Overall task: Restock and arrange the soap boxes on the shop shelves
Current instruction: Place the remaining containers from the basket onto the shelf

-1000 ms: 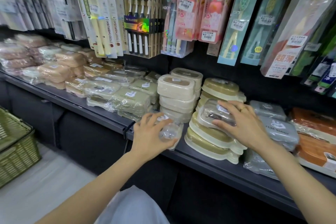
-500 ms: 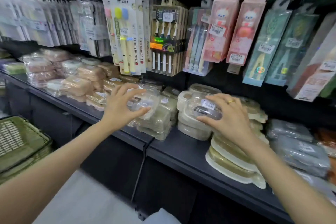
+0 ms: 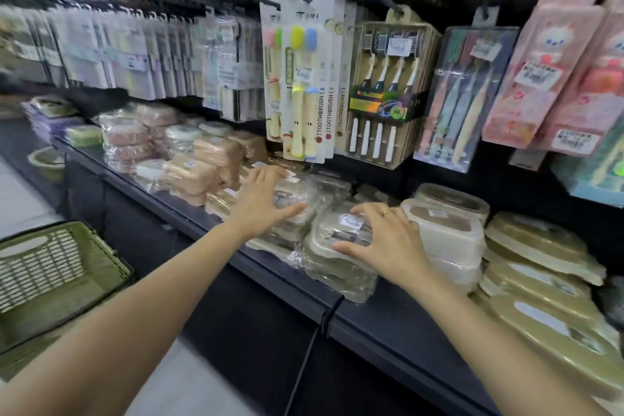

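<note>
My left hand [image 3: 261, 201] grips a clear-wrapped soap box [image 3: 294, 196] between thumb and fingers, over the wrapped boxes at mid shelf. To its right, my right hand [image 3: 388, 241] holds a second wrapped soap box [image 3: 342, 230] with a white label. That box sits on top of a pile of greenish wrapped boxes [image 3: 337, 272] near the front edge of the dark shelf [image 3: 388, 317]. White soap boxes [image 3: 449, 240] are stacked just right of my right hand, and olive oval ones [image 3: 540, 267] lie beyond them.
Peach and pink wrapped boxes [image 3: 199, 165] fill the shelf's left part. Toothbrush packs [image 3: 304, 78] hang on hooks low over the back of the shelf. A green plastic basket [image 3: 50, 277] stands on the floor at lower left. A black cord [image 3: 324, 317] hangs over the shelf edge.
Both hands have carried their boxes leftwards along the shelf. The right hand's box has left the olive stack and now lies on the greenish wrapped pile.
</note>
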